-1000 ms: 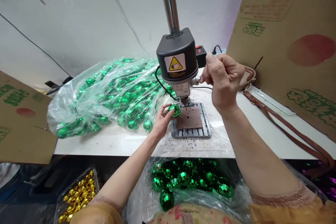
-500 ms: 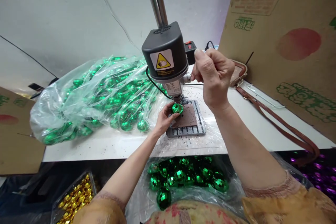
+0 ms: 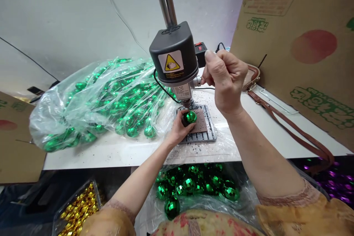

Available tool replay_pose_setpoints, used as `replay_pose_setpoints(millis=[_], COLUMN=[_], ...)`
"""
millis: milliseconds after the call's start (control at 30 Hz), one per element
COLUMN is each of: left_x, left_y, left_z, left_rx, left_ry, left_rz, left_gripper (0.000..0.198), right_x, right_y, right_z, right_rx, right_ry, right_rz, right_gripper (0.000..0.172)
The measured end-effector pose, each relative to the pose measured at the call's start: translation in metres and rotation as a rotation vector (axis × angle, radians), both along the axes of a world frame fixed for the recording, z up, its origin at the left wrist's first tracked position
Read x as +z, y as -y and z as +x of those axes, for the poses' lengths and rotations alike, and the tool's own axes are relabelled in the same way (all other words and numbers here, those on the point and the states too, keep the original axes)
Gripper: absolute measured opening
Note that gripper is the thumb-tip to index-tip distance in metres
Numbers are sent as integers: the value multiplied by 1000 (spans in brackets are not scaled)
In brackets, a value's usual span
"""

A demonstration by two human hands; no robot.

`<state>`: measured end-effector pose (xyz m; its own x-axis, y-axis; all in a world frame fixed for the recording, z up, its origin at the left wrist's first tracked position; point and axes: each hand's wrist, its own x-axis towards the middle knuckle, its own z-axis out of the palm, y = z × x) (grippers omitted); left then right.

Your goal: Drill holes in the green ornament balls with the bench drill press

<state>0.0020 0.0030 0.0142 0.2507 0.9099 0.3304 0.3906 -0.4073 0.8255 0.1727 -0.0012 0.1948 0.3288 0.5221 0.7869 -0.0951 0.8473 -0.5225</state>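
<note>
My left hand (image 3: 179,127) has its fingers and thumb closed round a shiny green faceted ball (image 3: 191,116). The ball is over the brown board (image 3: 201,122) on the slotted metal base (image 3: 211,136), just below the chuck of a small bench drill press (image 3: 173,57). A dark patch shows on the ball's left side, by my fingers. My right hand (image 3: 228,77) is curled in a fist at the right of the drill head, on its feed handle. Most of that handle is hidden inside my fingers.
A clear bag of green balls (image 3: 105,99) lies left of the drill. Loose green balls (image 3: 189,184) sit in plastic by my lap. Gold balls (image 3: 80,206) are in a container at lower left. A cardboard box (image 3: 301,44) and a brown strap (image 3: 293,131) are at right.
My left hand has brought the green ball a little toward me and to the right, out from the chuck, turning it slightly. My right hand has stayed nearly still.
</note>
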Motion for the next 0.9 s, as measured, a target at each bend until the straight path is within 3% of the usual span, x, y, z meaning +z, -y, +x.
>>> replay_pose_setpoints(millis=[400, 700, 900], left_x=[-1, -1, -2], left_y=[7, 9, 9], left_z=[9, 9, 10], left_rx=[4, 12, 18], left_ry=[203, 208, 231], left_rz=[-112, -137, -129], left_gripper=[55, 56, 56], right_x=[0, -28, -36], right_y=[1, 1, -1], right_z=[0, -7, -8], right_rx=[-44, -148, -161], right_ry=[6, -31, -44], right_rz=[-19, 132, 158], right_gripper=[52, 50, 55])
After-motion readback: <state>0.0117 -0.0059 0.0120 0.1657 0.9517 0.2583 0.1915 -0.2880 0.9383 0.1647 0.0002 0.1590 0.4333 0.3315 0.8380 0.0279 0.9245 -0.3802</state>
